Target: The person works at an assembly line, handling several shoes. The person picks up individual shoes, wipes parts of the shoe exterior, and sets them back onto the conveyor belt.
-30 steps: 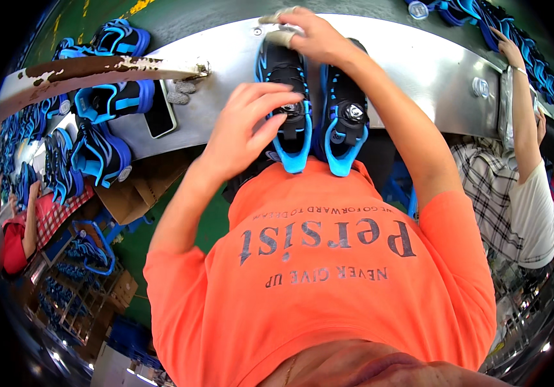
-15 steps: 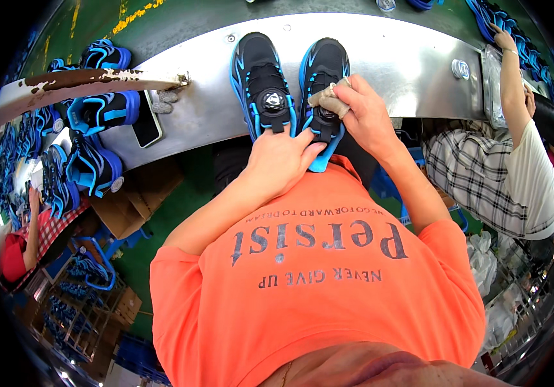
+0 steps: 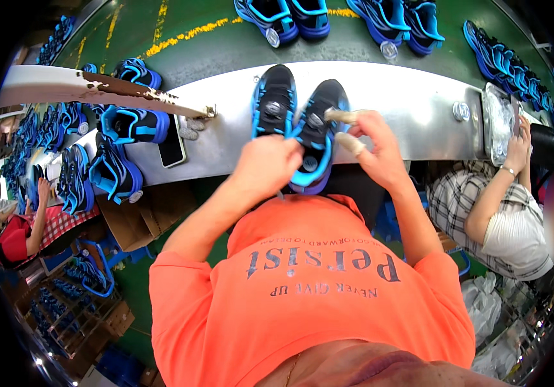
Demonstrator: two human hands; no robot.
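Note:
Two black and blue sneakers with round dials on their tongues lie side by side before me, toes pointing away. The left sneaker (image 3: pixel 274 103) is partly covered at its heel by my left hand (image 3: pixel 267 161). That hand is closed, its fingers curled at the inner collar of the right sneaker (image 3: pixel 322 122), which leans with its heel toward me. Beige covers sit on the fingertips of my right hand (image 3: pixel 373 142). Its thumb and forefinger are apart along the right sneaker's outer side; whether the forefinger touches the shoe I cannot tell.
A metal bench (image 3: pixel 406 109) curves under the sneakers. To the left are a chipped post (image 3: pixel 115 93), a phone (image 3: pixel 172 145) and more sneakers (image 3: pixel 114 168). Sneaker pairs (image 3: pixel 283 19) stand on the green belt beyond. At right, a co-worker (image 3: pixel 509 206) reaches to a tray (image 3: pixel 499 122).
My right hand has come off the right sneaker's dial, fingers spreading. The right sneaker has turned, heel toward the left. The co-worker's hand moved from the far shoes to the tray.

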